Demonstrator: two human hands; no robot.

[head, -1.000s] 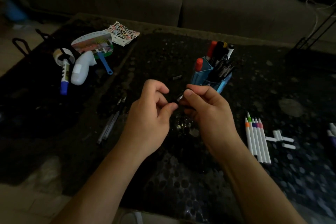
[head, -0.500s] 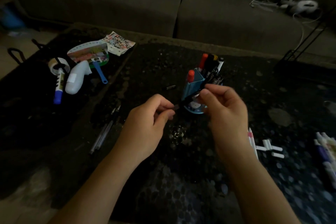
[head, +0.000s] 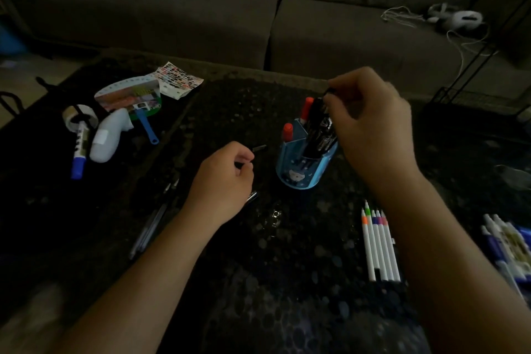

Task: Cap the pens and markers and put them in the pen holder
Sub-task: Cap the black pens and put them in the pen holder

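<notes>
A blue pen holder (head: pixel 301 178) stands mid-table with red-capped markers (head: pixel 287 131) and dark pens in it. My right hand (head: pixel 370 129) hovers over its right side, pinching the top of a black pen (head: pixel 317 123) whose lower end is inside the holder. My left hand (head: pixel 224 178) rests to the holder's left, fingers curled; a silvery pen end (head: pixel 253 196) pokes out beneath it. Several white markers (head: pixel 379 247) with coloured tips lie in a row at front right. A small dark cap (head: pixel 260 148) lies near the left fingertips.
Thin clear pens (head: pixel 152 224) lie left of my left arm. At far left are a blue-capped marker (head: pixel 79 149), a tape roll (head: pixel 77 118), a white bottle (head: pixel 107 138) and a paper fan (head: pixel 129 95). More pens (head: pixel 505 247) sit at the right edge. A sofa (head: pixel 258 23) runs behind.
My hands have parted. The right hand carried the black pen up and right over the holder and its tip has gone in; the left hand dropped back toward the table.
</notes>
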